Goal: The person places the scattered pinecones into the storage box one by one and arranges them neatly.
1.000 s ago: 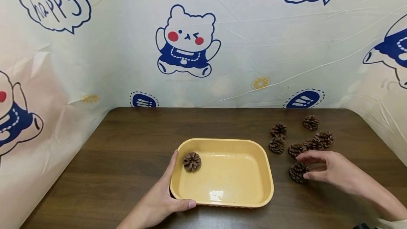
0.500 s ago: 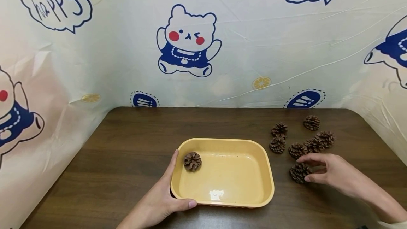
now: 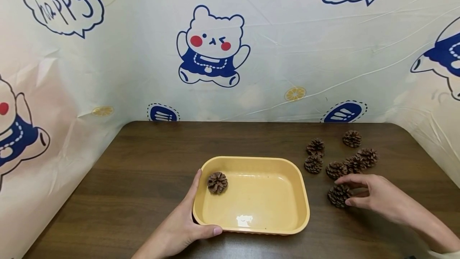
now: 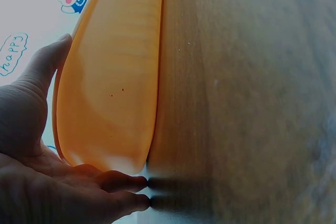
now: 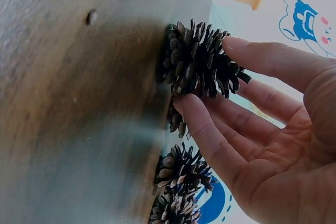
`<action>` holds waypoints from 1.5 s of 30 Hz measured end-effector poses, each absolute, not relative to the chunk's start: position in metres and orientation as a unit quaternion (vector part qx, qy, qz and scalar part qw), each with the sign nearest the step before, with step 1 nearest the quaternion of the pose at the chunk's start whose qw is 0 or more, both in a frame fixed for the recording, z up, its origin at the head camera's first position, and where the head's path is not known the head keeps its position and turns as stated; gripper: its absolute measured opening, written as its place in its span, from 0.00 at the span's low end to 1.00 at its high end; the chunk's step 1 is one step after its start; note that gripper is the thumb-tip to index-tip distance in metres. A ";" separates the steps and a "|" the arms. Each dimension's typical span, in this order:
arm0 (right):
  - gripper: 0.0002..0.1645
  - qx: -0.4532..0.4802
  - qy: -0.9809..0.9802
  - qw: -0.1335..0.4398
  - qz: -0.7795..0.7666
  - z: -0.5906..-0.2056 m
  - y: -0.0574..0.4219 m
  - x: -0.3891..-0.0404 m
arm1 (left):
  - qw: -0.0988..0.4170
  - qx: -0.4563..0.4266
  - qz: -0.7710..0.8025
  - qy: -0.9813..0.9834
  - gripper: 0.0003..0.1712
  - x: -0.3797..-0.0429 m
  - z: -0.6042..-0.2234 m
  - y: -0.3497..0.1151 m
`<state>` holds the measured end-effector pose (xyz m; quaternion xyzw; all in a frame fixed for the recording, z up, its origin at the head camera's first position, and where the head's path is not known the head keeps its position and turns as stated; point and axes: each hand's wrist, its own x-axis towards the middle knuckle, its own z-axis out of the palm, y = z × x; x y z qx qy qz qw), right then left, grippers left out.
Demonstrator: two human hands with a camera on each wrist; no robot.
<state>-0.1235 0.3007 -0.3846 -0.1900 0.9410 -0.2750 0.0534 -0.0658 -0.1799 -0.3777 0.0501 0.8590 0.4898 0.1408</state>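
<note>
A yellow rectangular tray (image 3: 258, 203) sits at the middle of the table, one brown pine cone (image 3: 217, 182) lying inside at its left end. My left hand (image 3: 179, 223) holds the tray's near left corner; in the left wrist view the thumb (image 4: 55, 53) lies along the rim and the fingers reach round the end wall. Right of the tray, my right hand (image 3: 377, 195) pinches another pine cone (image 3: 338, 196) on the table. From the right wrist view, thumb and fingers touch this pine cone (image 5: 197, 59) on opposite sides. Its underside is hidden.
Several more pine cones lie behind the right hand: a pair (image 3: 314, 164), a row (image 3: 355, 164) and a single cone (image 3: 351, 138) farther back. The dark wooden table (image 3: 136, 179) ends at a printed cloth backdrop (image 3: 280, 51). A small dark speck (image 5: 92, 17) lies on the tabletop.
My right hand and the pine cone it pinches have shifted very slightly to the right. The left hand and the tray look the same.
</note>
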 end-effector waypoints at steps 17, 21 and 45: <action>0.29 -0.215 0.942 0.032 -0.255 -0.371 0.288 -0.116 | 0.139 0.073 0.515 0.843 0.81 -0.064 -0.378 -0.181; 0.30 -0.245 0.943 -0.022 -0.226 -0.369 0.282 -0.114 | 0.141 0.068 0.511 0.845 0.81 -0.065 -0.378 -0.181; 0.31 -0.318 0.918 -0.026 -0.237 -0.309 0.213 -0.123 | 0.139 0.068 0.502 0.851 0.80 -0.065 -0.376 -0.182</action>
